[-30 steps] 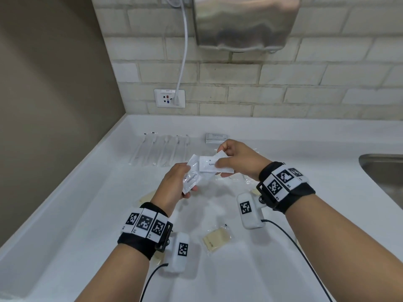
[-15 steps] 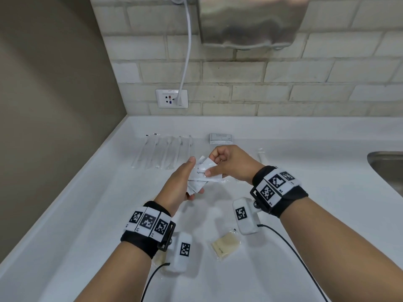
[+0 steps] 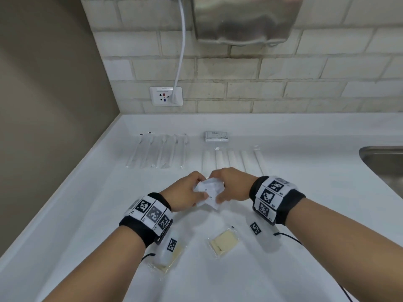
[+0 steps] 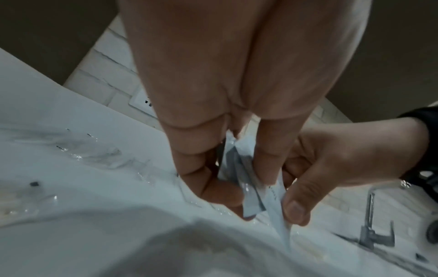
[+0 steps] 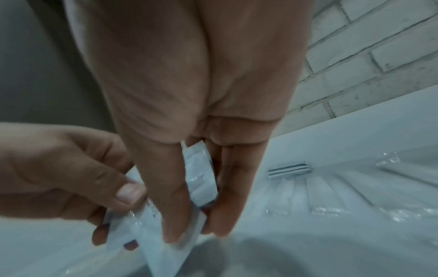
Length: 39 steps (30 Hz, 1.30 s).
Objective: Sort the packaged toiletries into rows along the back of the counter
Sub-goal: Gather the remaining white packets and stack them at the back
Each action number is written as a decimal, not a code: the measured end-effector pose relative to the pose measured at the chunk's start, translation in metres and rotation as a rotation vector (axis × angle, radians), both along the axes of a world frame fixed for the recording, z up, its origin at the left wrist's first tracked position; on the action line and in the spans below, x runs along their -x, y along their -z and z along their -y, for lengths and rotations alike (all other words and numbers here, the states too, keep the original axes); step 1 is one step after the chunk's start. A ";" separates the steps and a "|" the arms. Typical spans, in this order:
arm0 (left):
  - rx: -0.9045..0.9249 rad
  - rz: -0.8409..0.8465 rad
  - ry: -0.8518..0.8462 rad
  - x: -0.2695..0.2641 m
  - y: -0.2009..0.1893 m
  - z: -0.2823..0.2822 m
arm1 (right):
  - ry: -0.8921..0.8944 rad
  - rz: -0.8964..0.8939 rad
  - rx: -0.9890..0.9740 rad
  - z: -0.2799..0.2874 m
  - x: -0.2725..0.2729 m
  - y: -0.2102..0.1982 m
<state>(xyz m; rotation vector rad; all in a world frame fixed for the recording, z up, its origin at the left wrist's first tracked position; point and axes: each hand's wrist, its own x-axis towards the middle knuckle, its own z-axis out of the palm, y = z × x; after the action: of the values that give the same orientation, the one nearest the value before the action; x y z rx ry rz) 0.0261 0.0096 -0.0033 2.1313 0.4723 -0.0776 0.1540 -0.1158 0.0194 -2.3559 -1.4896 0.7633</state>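
Both hands meet over the middle of the white counter [image 3: 91,192] around a small bunch of white sachets [image 3: 209,191]. My left hand [image 3: 185,196] pinches the bunch [image 4: 246,189] from the left between thumb and fingers. From the right, my right hand [image 3: 231,188] grips the same sachets [image 5: 199,180]. Further back lie a row of clear-wrapped toothbrushes [image 3: 159,151], a row of white wrapped sticks [image 3: 233,160] and a small stack of white packets [image 3: 216,136]. Two cream soap packets lie near me, one [image 3: 223,241] in the open and one [image 3: 172,258] partly under my left wrist.
A steel sink [image 3: 386,166] is set into the counter at the right, with a tap [image 4: 372,221] showing in the left wrist view. A wall socket [image 3: 166,96] with a white cable and a steel hand dryer [image 3: 246,20] hang on the brick wall behind.
The hands have come closer together and drawn back toward me, gathering the sachets into one bunch. The head camera has tilted down, and the row of white sticks now shows.
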 end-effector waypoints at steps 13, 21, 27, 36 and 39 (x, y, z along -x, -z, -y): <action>-0.685 -0.329 0.267 -0.012 0.011 0.010 | -0.135 0.236 0.193 -0.015 0.005 0.032; -0.825 -0.457 0.295 -0.012 0.024 0.025 | -0.108 0.226 0.139 -0.013 0.006 0.040; -0.717 -0.446 0.282 -0.018 0.015 0.022 | -0.021 0.079 0.044 -0.013 -0.004 0.038; 0.084 0.144 -0.197 -0.024 -0.017 -0.011 | 0.398 -0.347 -0.523 -0.017 -0.027 -0.007; 0.253 0.277 -0.217 -0.032 -0.030 -0.003 | 0.331 -0.547 -0.505 -0.018 -0.022 -0.020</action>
<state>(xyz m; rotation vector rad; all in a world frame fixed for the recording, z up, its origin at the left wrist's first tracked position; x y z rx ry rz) 0.0579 0.0129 0.0263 1.7972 0.4970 0.2651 0.1763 -0.0974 0.0396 -1.7574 -0.8986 0.7521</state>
